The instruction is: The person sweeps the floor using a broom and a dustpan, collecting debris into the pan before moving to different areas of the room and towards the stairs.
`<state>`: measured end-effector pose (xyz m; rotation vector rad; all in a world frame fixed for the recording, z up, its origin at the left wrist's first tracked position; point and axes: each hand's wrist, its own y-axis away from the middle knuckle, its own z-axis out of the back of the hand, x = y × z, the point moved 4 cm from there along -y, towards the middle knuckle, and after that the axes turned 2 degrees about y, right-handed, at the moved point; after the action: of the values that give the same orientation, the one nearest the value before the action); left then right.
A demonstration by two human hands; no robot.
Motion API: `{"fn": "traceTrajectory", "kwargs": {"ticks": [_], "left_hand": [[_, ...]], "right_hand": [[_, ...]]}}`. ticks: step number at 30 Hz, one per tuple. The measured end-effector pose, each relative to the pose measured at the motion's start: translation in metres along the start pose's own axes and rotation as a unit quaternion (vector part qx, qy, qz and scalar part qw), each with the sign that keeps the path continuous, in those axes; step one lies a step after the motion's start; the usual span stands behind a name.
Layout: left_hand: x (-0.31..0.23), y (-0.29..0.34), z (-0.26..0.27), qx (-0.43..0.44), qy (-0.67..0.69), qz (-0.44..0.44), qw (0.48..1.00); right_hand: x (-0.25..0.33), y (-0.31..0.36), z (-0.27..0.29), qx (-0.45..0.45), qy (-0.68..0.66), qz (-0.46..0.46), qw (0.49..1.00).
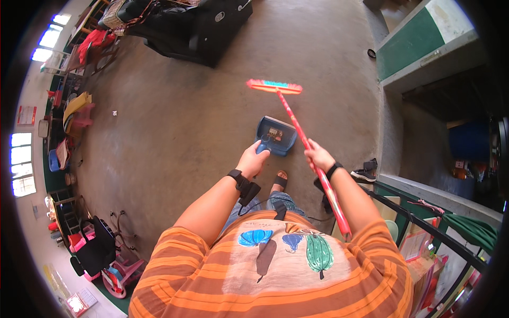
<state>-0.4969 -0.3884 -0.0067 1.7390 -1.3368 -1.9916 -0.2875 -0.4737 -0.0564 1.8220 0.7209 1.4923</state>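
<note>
My left hand [252, 159] is closed round the handle of a blue dustpan [286, 143], held out in front of me. Some small pale and brown debris [275, 133] lies inside the pan. In my right hand [319, 157] is the long red handle of a broom [292, 117], gripped partway along its length. The broom slants away from my right forearm, its head of red and blue bristles beyond the dustpan and apart from it. Whether the bristles touch the floor I cannot tell.
A small white scrap [114, 113] lies on the concrete floor [175, 116] at the left. A large black-covered object [196, 32] stands far ahead. Shoes [365, 171] sit by the doorway at right, near a dark railing [424, 230]. A pink child's tricycle [114, 281] is at lower left.
</note>
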Motion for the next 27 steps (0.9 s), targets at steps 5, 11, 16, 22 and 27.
{"fn": "traceTrajectory", "kwargs": {"ticks": [5,11,16,22,27], "left_hand": [[0.001,0.001,0.017,-0.033,0.030,0.012,0.999],[0.006,0.002,0.032,-0.037,0.042,0.016,0.998],[0.004,0.002,0.032,-0.046,0.040,0.011,0.998],[0.007,0.004,0.032,-0.049,0.047,0.011,0.998],[0.002,0.013,0.018,-0.074,0.081,-0.002,0.994]], "right_hand": [[0.032,-0.078,-0.004,-0.011,0.008,-0.020,1.000],[-0.004,-0.077,-0.025,0.013,0.056,-0.055,0.997],[-0.054,0.007,-0.030,0.104,-0.046,-0.132,0.985],[-0.035,0.080,-0.049,0.121,-0.073,-0.159,0.977],[0.003,0.032,-0.067,0.095,-0.028,-0.031,0.995]]}}
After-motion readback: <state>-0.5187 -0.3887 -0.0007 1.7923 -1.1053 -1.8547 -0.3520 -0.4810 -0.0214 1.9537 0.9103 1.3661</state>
